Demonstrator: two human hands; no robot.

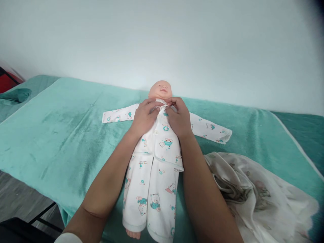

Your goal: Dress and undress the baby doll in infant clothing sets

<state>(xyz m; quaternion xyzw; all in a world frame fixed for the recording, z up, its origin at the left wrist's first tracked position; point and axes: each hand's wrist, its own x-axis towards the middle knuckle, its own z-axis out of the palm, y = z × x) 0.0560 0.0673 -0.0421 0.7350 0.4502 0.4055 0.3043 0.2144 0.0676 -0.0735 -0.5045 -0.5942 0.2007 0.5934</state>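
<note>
A baby doll [161, 89] lies on its back, head toward the wall, dressed in a white printed jacket [165, 135] and matching trousers [138, 189]. Both sleeves stretch out sideways, and toes of one foot show below a trouser leg. Just under the doll's chin, my left hand [146, 114] pinches the collar edge of the jacket. My right hand [179, 114] grips the other side of the collar, its fingertips close to those of my left. A button shows lower on the jacket front; whatever lies between my fingertips at the neck is partly hidden.
A green plush cover [65, 128] spreads over the table beneath the doll. To the right lies a crumpled white patterned cloth [255, 192]. A pale wall [162, 40] rises directly behind the table. A black object [20, 231] stands at the lower left.
</note>
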